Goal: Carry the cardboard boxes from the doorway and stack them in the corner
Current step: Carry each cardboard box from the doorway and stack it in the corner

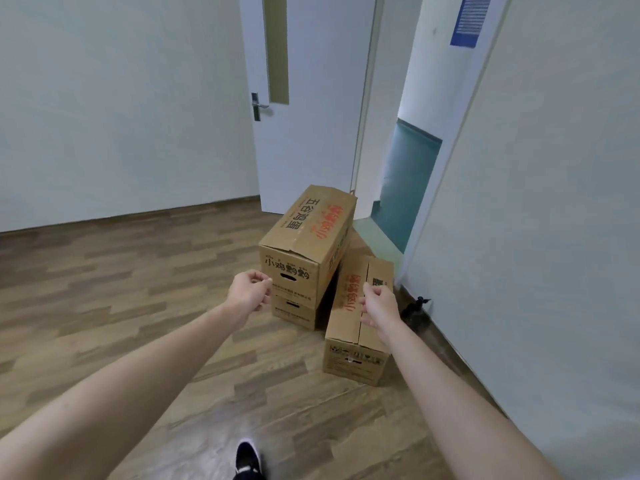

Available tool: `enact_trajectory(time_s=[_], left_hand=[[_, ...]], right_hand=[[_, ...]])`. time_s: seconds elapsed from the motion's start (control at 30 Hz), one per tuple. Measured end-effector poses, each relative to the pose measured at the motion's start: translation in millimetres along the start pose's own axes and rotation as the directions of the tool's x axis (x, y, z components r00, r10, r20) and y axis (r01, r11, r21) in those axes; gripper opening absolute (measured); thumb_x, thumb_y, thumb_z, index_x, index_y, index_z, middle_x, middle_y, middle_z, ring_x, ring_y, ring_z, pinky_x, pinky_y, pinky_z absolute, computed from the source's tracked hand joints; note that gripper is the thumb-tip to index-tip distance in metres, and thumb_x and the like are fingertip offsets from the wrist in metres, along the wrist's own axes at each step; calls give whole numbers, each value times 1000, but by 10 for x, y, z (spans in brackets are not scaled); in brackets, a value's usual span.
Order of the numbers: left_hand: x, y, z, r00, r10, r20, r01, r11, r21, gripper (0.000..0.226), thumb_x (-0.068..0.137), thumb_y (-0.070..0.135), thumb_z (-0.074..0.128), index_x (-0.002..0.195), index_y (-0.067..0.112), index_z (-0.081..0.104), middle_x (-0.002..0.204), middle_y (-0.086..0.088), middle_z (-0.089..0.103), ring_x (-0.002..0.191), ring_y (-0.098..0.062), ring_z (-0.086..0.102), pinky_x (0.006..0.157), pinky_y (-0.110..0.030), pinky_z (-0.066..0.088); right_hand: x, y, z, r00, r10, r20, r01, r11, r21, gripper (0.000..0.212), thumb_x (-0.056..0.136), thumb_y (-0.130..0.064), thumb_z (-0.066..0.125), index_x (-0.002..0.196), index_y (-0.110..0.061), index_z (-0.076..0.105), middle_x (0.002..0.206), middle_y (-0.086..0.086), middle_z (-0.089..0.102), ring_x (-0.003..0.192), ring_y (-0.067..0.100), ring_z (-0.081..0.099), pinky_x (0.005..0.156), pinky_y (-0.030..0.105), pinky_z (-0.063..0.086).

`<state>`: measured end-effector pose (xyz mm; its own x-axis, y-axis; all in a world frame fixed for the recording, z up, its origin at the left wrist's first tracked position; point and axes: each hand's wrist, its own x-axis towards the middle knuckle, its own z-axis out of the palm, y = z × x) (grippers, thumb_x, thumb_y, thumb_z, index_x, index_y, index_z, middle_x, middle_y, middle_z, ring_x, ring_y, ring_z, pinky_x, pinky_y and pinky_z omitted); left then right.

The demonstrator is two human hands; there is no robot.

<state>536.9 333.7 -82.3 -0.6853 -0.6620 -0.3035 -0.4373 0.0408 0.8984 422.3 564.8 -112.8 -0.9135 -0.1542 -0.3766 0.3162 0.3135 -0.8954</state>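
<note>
Nearest the lens, one black shoe (247, 459) with a white sole stands on the wood-pattern floor (114, 292). Both bare forearms reach forward. Left hand (248, 293) hangs in the air with fingers curled loosely inward, holding nothing, just in front of the near face of the top box (306, 237). Right hand (379, 304) lies over the lid of the single box (358, 327), fingers curled; whether it grips or only hovers cannot be told.

Top box sits skewed on the lower box (298, 311), its near edge overhanging the one beneath. Single box stands on the floor just beside that stack, to the right, close to the right-hand wall (554, 202). All three lie at the doorway, by the foot of the open white door (311, 98).

Bare floor extends broadly to the left of the stack, up to the left wall (121, 98). A small dark object (417, 306) sits by the right skirting; what it is cannot be told.
</note>
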Motion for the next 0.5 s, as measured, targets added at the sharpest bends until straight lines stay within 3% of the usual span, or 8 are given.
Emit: enact_trajectory(time_s=[0.23, 0.37, 0.5], left_hand=[[1856, 393, -202, 999, -41, -4, 41, 999, 18, 11, 98, 16, 59, 88, 15, 56, 81, -7, 65, 65, -19, 57, 55, -30, 43], [2916, 795, -230, 999, -38, 3, 38, 997, 68, 9, 99, 16, 60, 90, 14, 57, 86, -9, 67, 69, -20, 59, 52, -28, 43], [3671, 1000, -83, 999, -47, 22, 44, 991, 123, 10, 96, 20, 63, 97, 11, 59, 89, -8, 67, 73, -21, 59, 60, -30, 47]], right_hand=[[1519, -811, 731, 1000, 27, -3, -27, 994, -104, 25, 104, -33, 52, 122, -15, 52, 121, 9, 61, 110, 26, 61, 91, 40, 56], [2377, -1315, 1061, 997, 54, -62, -63, 987, -148, 36, 103, -32, 55, 132, -12, 52, 122, 11, 62, 101, 24, 60, 88, 39, 55], [2953, -1576, 1269, 990, 111, -88, -126, 974, -188, 49, 102, -35, 57, 143, -11, 47, 137, 11, 57, 123, 30, 56, 103, 46, 51]])
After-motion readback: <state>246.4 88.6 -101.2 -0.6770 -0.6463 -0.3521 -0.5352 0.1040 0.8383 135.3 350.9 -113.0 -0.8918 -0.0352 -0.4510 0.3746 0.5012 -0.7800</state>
